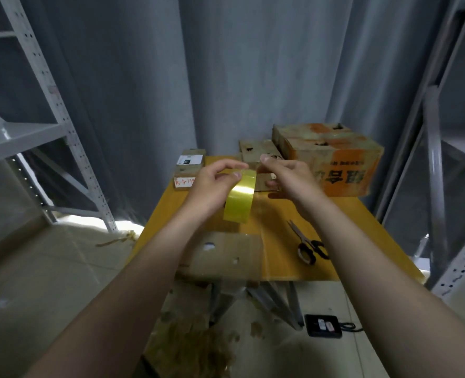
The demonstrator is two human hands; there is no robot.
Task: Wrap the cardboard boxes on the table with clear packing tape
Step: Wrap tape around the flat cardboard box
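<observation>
A yellowish roll of packing tape hangs in the air over the yellow table. My left hand grips the roll with thumb and fingers. My right hand is raised just right of it, its fingers curled at the roll's top edge; whether it pinches the tape end I cannot tell. A flat cardboard box lies at the table's near edge below the roll. A large orange-printed box stands at the back right, a small brown box beside it, and two small stacked boxes at the back left.
Scissors lie on the table's right part. Grey metal shelving stands at the left and right. A grey curtain hangs behind the table. Tape scraps litter the floor, and a black device lies under the table.
</observation>
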